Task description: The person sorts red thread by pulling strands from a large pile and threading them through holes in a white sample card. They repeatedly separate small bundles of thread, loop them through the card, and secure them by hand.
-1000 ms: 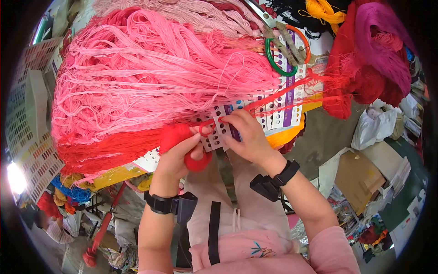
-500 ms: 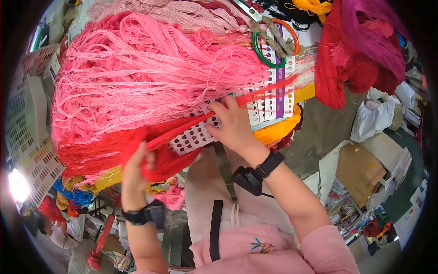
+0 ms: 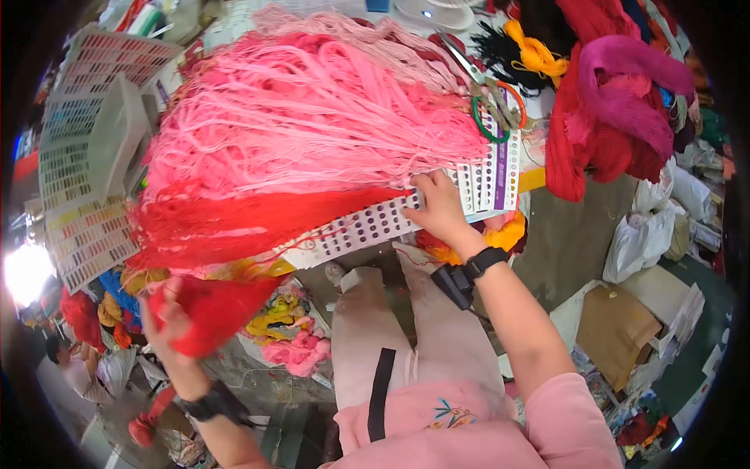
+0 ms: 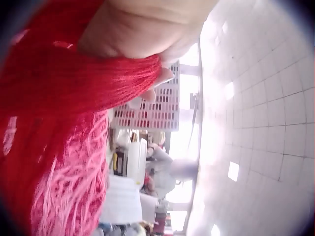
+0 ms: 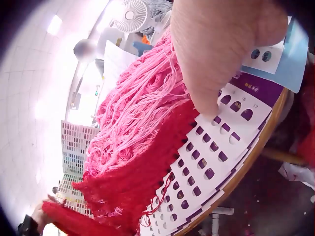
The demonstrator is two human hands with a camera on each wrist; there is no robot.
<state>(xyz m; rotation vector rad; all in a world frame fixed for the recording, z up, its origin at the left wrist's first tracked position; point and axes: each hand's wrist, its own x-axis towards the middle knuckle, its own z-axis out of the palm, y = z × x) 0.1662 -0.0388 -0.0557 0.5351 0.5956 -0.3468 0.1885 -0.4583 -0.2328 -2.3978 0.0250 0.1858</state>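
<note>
My left hand (image 3: 166, 320) holds a hank of red thread (image 3: 223, 313) at the front left, low beside the table. In the left wrist view the red strands (image 4: 113, 81) bunch up within the grip, fingertips partly hidden. Its end also shows in the right wrist view as a red bundle (image 5: 74, 219). My right hand (image 3: 439, 205) grips a white punched thread card (image 3: 363, 225) near its right end, thumb on the card's face. More red thread (image 3: 258, 223) fans leftward from the card, beside a large heap of pink thread (image 3: 312, 125).
Scissors (image 3: 461, 59) with green and orange handles lie at the back right, by more punched cards (image 3: 508, 176). Magenta and red hanks (image 3: 601, 109) hang at the right. A perforated plastic basket (image 3: 70, 156) stands at the left. Yellow and pink yarn (image 3: 293, 336) lies below the table.
My left hand has drawn the red hank away from the card, left and down toward me. The right hand stays at the card. The trailing red strands on the right are pulled through.
</note>
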